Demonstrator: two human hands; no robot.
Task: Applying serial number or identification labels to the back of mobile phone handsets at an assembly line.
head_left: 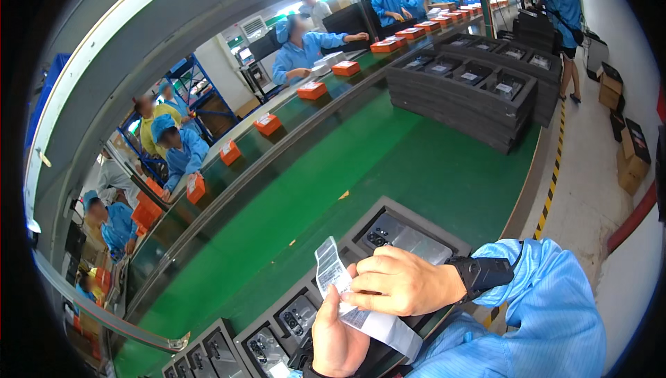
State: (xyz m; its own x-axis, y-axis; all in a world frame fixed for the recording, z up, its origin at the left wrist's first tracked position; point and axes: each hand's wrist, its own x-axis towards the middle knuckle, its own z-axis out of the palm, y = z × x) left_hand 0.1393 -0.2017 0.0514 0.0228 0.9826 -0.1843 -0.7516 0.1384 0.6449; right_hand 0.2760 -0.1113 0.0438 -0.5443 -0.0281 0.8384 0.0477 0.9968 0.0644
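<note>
We pinched a white label strip (364,315) between left hand (338,340) and right hand (399,282), above grey phone tray (416,215), green workbench (388,163).

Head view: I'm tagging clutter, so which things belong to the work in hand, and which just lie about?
In hand:
left hand
right hand
label strip
phone tray

Lying about:
stacked trays
orange boxes
cardboard boxes

green bench, trays and boxes

green work surface (416,170) carries dark foam trays (361,274) at the near edge, each pocket holding a phone (388,233) back up. a tall stack of the same trays (472,97) sits at the far end. beside it a conveyor belt (291,118) carries orange boxes (311,90) spaced in a row.
</note>
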